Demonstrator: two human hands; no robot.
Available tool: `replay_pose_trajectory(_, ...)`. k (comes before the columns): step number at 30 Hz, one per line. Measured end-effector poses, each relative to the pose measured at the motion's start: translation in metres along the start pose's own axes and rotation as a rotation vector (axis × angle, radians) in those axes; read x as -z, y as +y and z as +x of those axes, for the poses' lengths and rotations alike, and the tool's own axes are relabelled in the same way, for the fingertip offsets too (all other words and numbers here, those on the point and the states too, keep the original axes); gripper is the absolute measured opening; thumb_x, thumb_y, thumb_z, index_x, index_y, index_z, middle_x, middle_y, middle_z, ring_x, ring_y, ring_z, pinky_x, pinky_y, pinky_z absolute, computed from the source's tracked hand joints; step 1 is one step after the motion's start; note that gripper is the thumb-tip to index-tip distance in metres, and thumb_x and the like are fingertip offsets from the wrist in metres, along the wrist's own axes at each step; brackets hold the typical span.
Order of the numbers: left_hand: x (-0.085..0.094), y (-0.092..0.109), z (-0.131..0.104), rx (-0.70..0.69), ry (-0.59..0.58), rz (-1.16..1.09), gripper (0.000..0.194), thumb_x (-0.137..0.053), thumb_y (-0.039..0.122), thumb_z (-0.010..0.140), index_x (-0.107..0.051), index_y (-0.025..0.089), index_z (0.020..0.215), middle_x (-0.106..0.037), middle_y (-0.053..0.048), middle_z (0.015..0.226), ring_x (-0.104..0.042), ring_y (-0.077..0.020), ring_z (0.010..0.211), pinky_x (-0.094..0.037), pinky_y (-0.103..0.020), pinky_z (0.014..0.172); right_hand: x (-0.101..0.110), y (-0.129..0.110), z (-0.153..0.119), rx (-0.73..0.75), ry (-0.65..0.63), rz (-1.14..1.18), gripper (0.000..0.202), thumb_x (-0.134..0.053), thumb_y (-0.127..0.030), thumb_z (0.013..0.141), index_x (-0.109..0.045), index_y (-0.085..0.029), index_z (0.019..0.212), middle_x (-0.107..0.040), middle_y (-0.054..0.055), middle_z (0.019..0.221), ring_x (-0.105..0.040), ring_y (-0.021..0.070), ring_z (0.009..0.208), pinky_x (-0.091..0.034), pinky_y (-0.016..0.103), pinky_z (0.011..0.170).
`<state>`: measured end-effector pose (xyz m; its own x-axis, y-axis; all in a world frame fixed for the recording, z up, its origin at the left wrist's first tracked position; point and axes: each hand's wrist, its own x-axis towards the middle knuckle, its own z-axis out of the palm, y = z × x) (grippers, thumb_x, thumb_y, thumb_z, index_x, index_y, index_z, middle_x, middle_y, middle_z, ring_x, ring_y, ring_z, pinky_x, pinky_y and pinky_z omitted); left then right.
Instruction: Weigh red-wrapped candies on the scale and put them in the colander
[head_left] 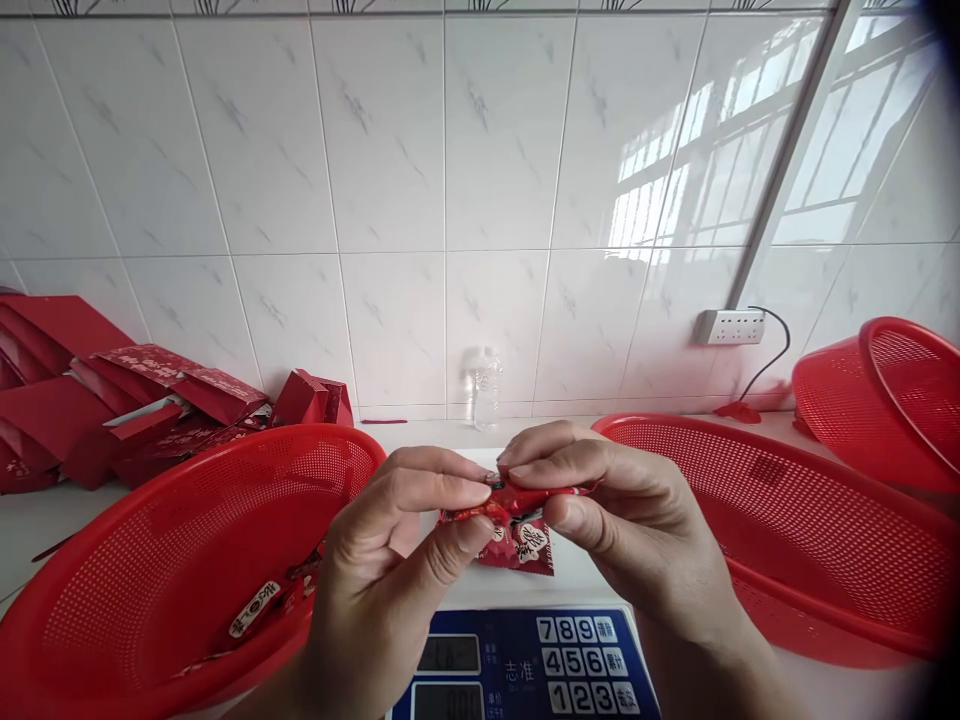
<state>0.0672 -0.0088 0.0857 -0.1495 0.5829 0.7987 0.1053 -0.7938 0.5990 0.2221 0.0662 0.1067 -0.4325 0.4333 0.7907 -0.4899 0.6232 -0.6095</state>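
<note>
My left hand (409, 540) and my right hand (630, 510) both pinch a small red wrapped packet (525, 500) between thumb and fingers, one at each end. Part of that packet is hidden by the fingertips. Just below it, another dark red packet (531, 548) with white lettering shows above the white pan of a digital scale (517, 670); whether it lies on the pan or hangs from my fingers I cannot tell. The scale's blue panel has number keys and two grey displays, partly covered by my left hand.
To the left stands a red perforated basket (97, 560) with some wrapped packets (255, 608) inside. Folded red boxes (150, 390) pile up behind it. Red baskets (810, 500) stand at the right. By the tiled wall are a clear bottle (487, 390) and a power strip (733, 327).
</note>
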Motion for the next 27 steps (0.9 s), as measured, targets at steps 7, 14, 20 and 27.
replay_pose_trajectory(7, -0.003, -0.001, -0.002, 0.055, 0.030, -0.154, 0.013, -0.066, 0.024, 0.089, -0.073, 0.035, 0.093, -0.065, 0.004, 0.097, -0.063, -0.0102, 0.097, -0.053, -0.021, 0.093, -0.003, 0.009, -0.002, -0.002, -0.003, 0.097, 0.015, -0.069, -0.030, 0.087, -0.077, -0.034, 0.098, -0.073, 0.004, 0.096, -0.069, 0.0170, 0.090, -0.061, 0.031, 0.076)
replay_pose_trajectory(14, -0.005, -0.003, -0.001, 0.056, -0.001, -0.192, 0.013, -0.065, 0.026, 0.090, -0.073, 0.034, 0.095, -0.064, 0.004, 0.098, -0.062, -0.0086, 0.097, -0.051, -0.019, 0.094, -0.002, 0.014, -0.002, -0.037, 0.010, 0.133, 0.013, -0.069, -0.032, 0.086, -0.078, -0.034, 0.095, -0.073, 0.004, 0.095, -0.069, 0.0175, 0.091, -0.060, 0.034, 0.081)
replay_pose_trajectory(20, -0.001, 0.000, -0.002, 0.086, -0.095, 0.057, 0.030, -0.073, 0.023, 0.083, -0.064, 0.037, 0.108, -0.061, 0.003, 0.111, -0.057, -0.0135, 0.110, -0.050, -0.021, 0.093, 0.001, 0.012, -0.001, -0.008, 0.035, 0.086, 0.013, -0.069, -0.029, 0.087, -0.077, -0.035, 0.095, -0.072, 0.002, 0.094, -0.067, 0.0141, 0.091, -0.059, 0.027, 0.079)
replay_pose_trajectory(27, -0.001, 0.001, -0.002, -0.035, -0.074, 0.271, 0.026, -0.069, 0.018, 0.086, -0.064, 0.033, 0.107, -0.061, 0.002, 0.107, -0.058, -0.0134, 0.105, -0.052, -0.021, 0.090, -0.004, 0.005, -0.003, -0.044, 0.036, 0.074, 0.008, -0.075, -0.028, 0.081, -0.075, -0.032, 0.088, -0.063, 0.000, 0.093, -0.062, 0.0110, 0.085, -0.057, 0.022, 0.073)
